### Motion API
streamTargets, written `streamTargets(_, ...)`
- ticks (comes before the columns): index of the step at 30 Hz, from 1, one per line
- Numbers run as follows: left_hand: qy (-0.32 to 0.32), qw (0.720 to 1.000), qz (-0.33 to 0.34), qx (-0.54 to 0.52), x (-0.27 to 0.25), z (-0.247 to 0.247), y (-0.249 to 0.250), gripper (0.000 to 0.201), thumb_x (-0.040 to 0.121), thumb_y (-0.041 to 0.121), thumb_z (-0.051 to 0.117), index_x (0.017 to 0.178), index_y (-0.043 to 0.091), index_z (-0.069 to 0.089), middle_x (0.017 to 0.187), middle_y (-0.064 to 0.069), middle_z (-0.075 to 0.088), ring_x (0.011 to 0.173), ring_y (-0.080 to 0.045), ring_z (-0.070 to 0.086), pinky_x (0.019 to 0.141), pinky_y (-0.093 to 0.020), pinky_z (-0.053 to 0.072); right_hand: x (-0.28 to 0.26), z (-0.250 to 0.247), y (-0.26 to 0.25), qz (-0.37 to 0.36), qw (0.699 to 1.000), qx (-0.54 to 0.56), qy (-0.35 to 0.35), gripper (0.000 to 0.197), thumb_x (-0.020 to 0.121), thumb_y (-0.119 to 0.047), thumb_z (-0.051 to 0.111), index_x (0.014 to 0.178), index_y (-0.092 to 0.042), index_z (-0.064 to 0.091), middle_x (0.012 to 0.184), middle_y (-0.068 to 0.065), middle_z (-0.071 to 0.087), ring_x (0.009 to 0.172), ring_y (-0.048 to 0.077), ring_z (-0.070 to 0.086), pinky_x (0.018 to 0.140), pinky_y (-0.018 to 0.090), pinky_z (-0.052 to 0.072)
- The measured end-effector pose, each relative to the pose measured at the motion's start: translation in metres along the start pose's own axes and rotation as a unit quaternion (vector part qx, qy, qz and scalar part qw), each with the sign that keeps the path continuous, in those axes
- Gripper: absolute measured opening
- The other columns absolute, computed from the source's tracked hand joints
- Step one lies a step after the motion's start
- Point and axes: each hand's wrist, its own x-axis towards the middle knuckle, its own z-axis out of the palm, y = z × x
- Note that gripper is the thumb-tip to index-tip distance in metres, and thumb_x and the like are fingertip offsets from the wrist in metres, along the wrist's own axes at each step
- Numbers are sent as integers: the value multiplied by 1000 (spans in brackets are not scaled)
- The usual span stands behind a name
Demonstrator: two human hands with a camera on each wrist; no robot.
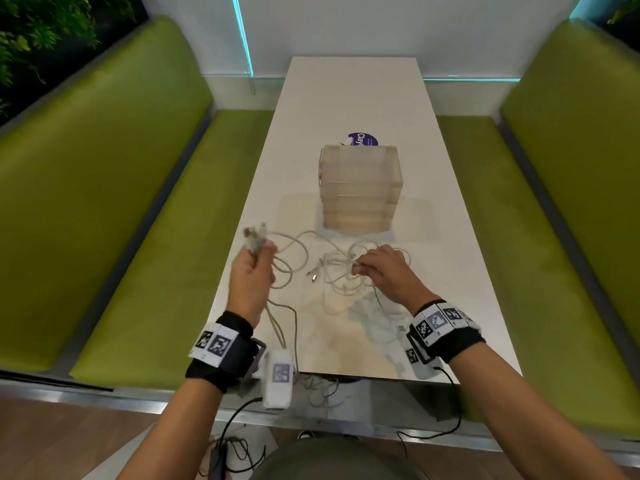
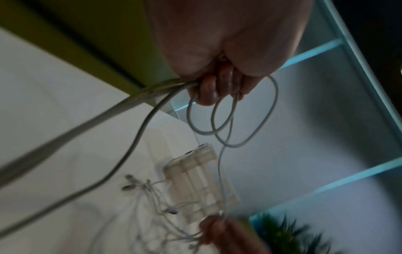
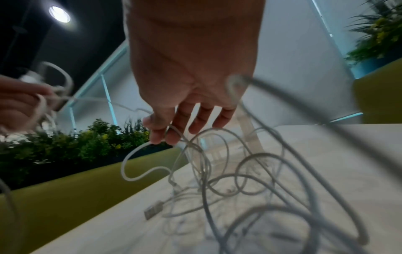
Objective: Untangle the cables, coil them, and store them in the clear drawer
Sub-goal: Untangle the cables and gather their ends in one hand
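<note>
So the left hand (image 1: 250, 271) grips a bunch of cables (image 1: 332, 271), plugs pointing up and away. Right hand (image 1: 384, 268) pinches one strand in the tangle, strung sideways across the table (image 1: 450, 258) before the clear drawer (image 1: 360, 188).

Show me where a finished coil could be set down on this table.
Bare table lies beyond the clear drawer unit toward the wall, and in a strip right of the unit. It is crowded between the left hand and right hand, where the tangled cables sprawl.

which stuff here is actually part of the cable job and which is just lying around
Part of the job:
- tangled white cables
- clear drawer unit
- left hand, gripping a bunch of cable ends
- right hand, pinching a cable in the tangle

Just lying about:
- purple round sticker behind the drawers
- white table
- green benches
</note>
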Motion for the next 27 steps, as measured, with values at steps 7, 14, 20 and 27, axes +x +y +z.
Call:
streamTargets(7,-149,974,4,169,-10,40,-27,19,93,31,58,88,13,57,65,11,50,54,-2,43,59,-27,37,1,8,-34,-109,994,18,11,24,89,-37,53,91,-22,72,80,-3,59,86,18,41,78,29,20)
streamTargets(14,-141,982,-43,122,-11,55,-19,22,94,18,54,74,10,56,53,12,46,48,-5,38,56,-28,33,-2,5,-40,-86,996,18,-13,27,90,-41,54,90,-19,70,81,-4,58,87,11,36,79,30,23)
streamTargets(20,-31,996,-47,63,-5,38,-4,16,95,14,53,80,7,52,58,-3,38,52,-14,34,46,-20,33,0,4,-21,4,999,-19,-39,12,87,-34,62,84,-24,67,84,-13,57,85,17,50,81,42,42)
streamTargets(27,4,999,-35,20,-4,14,-1,19,95,12,53,77,5,49,52,4,36,45,-7,32,50,-26,31,7,0,-15,29,999,-28,20,13,90,-29,60,92,-17,65,96,-4,59,96,25,52,81,38,39)
